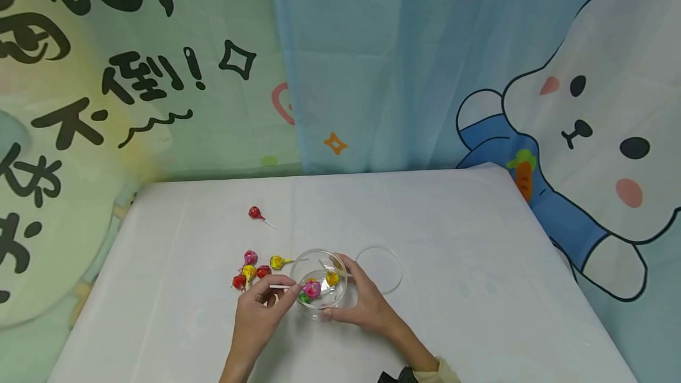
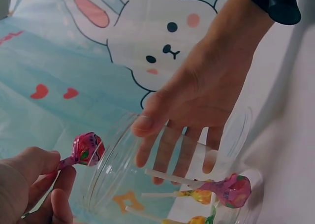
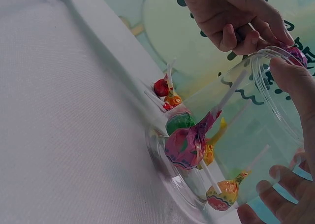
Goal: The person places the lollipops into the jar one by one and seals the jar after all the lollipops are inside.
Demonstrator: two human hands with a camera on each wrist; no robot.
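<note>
My left hand (image 1: pixel 264 310) pinches a pink-wrapped lollipop (image 2: pixel 88 149) near its candy head, at the rim of a clear jar (image 2: pixel 115 170). My right hand (image 1: pixel 367 306) holds this jar by its side, thumb and fingers spread around it, with its mouth tilted up. Inside the jar lie another pink lollipop (image 3: pixel 186 147), a green-wrapped one (image 3: pixel 179 122) and several yellow-orange ones (image 3: pixel 224 195), sticks pointing toward the mouth.
Left of the jar lies a cluster of lollipops, including a red one (image 1: pixel 239 281) and a pink one (image 1: pixel 250 257). A yellow lollipop (image 1: pixel 277 262) lies beside the jar, and a single red lollipop (image 1: pixel 255 213) farther back. A clear round lid (image 1: pixel 400 270) rests on the white table (image 1: pixel 479 288).
</note>
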